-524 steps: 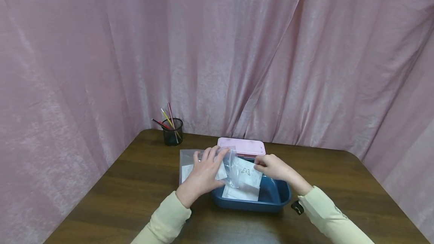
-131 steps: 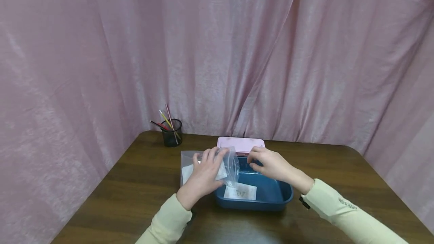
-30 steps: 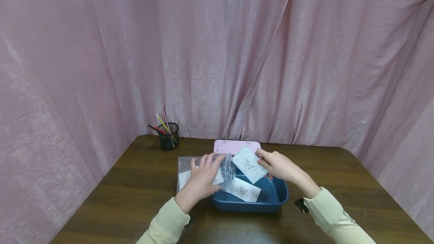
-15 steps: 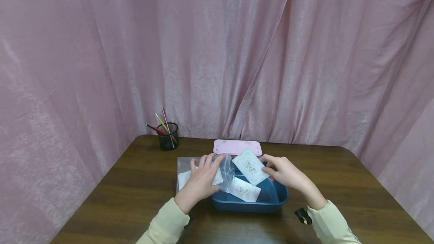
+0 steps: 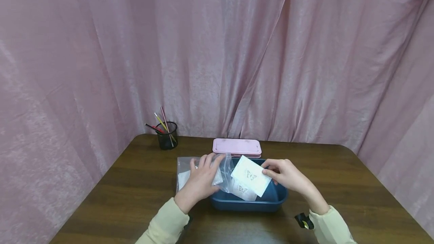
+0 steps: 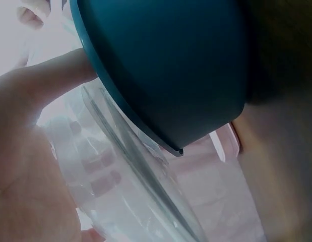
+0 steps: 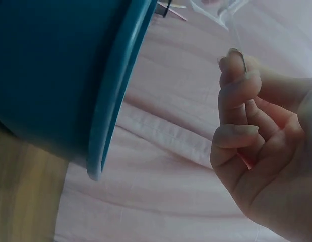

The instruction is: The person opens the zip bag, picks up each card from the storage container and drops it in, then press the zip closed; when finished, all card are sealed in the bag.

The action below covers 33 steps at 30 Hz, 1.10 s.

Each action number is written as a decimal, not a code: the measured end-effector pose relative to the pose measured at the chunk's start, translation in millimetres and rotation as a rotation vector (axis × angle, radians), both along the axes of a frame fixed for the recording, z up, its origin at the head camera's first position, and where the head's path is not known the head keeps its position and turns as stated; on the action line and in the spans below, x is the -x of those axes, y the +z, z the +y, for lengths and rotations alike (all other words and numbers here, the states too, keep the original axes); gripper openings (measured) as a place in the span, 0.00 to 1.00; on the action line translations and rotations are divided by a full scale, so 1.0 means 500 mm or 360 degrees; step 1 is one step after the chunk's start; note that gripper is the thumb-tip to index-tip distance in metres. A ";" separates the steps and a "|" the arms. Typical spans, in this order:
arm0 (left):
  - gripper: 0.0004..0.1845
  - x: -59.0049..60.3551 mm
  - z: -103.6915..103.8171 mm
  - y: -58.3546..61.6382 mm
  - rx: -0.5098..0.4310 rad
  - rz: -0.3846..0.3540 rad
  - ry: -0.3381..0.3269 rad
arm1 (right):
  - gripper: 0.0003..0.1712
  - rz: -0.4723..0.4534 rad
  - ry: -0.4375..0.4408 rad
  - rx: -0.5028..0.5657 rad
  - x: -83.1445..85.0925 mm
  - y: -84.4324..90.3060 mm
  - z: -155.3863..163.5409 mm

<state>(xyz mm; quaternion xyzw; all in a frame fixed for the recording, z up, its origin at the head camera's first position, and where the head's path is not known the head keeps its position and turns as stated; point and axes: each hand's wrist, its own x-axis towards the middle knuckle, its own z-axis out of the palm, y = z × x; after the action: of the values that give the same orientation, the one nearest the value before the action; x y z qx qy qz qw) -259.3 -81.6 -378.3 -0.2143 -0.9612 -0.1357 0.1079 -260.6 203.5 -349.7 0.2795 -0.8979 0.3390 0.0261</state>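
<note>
My left hand (image 5: pixel 200 180) grips a clear zip bag (image 5: pixel 228 168) over the left end of a blue tub (image 5: pixel 247 206). White flat pieces (image 5: pixel 183 178) show through the bag, partly covered by the hand. In the left wrist view the thumb reaches to the tub's rim (image 6: pixel 113 91), with the clear plastic beside it. My right hand (image 5: pixel 286 176) pinches a corner of a flat white square with a butterfly print (image 5: pixel 249 174), tilted above the tub. Below it lies another butterfly-printed square (image 5: pixel 242 190), partly covered. The right wrist view shows thumb and fingertips together on a thin edge.
A pink case (image 5: pixel 237 146) lies behind the tub. At the back left stands a black mesh pen cup (image 5: pixel 167 138) with several pencils. The brown wooden table (image 5: pixel 129 191) ends at a pink curtain (image 5: pixel 203 67).
The right hand was above the tub with no square visible 4.4 s ago; now it holds one. Since half a second ago that square has come down over the lower one. The left hand stays put.
</note>
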 end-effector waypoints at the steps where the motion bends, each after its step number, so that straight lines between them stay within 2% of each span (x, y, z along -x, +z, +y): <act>1: 0.51 0.000 0.000 0.000 0.0005 0.0000 -0.0002 | 0.07 -0.0001 0.0000 -0.0001 0.000 -0.002 -0.002; 7: 0.51 -0.004 0.002 0.004 0.0011 -0.0001 -0.0021 | 0.06 -0.0032 0.0011 0.0011 0.000 -0.013 -0.015; 15: 0.51 -0.010 0.007 0.008 0.0031 0.0033 -0.0051 | 0.06 -0.0032 -0.0003 0.0122 -0.001 -0.020 -0.033; 23: 0.50 -0.013 0.015 0.009 0.0076 0.0070 -0.0054 | 0.09 -0.0110 0.0096 0.0256 0.004 -0.025 -0.044; 26: 0.50 -0.013 0.018 0.009 0.0097 0.0079 -0.0056 | 0.11 -0.0200 0.0169 0.0300 0.005 -0.028 -0.046; 33: 0.50 -0.018 0.023 0.006 0.0102 0.0098 -0.0073 | 0.19 -0.0524 0.0398 0.0414 0.008 -0.036 -0.044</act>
<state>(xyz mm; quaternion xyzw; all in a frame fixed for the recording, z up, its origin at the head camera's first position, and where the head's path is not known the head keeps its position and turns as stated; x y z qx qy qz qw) -250.1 -70.0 -375.4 -0.2437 -0.9562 -0.1005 0.1273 -264.4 181.7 -367.5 0.3237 -0.7974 0.4932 -0.1270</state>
